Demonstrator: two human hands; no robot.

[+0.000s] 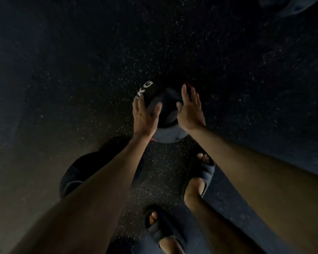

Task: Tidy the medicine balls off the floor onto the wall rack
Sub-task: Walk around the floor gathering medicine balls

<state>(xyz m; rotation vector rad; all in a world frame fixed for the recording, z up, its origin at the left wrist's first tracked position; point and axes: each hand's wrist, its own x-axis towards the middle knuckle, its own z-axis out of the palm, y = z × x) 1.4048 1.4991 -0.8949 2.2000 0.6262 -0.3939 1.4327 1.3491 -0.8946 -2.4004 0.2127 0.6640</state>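
Note:
A black and grey medicine ball (167, 114) with white "KG" lettering and thin red trim lies in the middle of the view over the dark speckled floor (172, 52). My left hand (145, 116) presses against its left side, fingers fairly straight and thumb laid over the top. On its right side my right hand (189, 109) rests flat with straight fingers. The dim light hides whether the ball touches the floor. No wall rack is in view.
A second dark round ball (75, 173) sits on the floor under my left forearm. My feet in dark slides stand just behind the ball, one (202, 173) at the right and one (161, 228) nearer. A dim rounded object (292, 4) shows at the top right corner.

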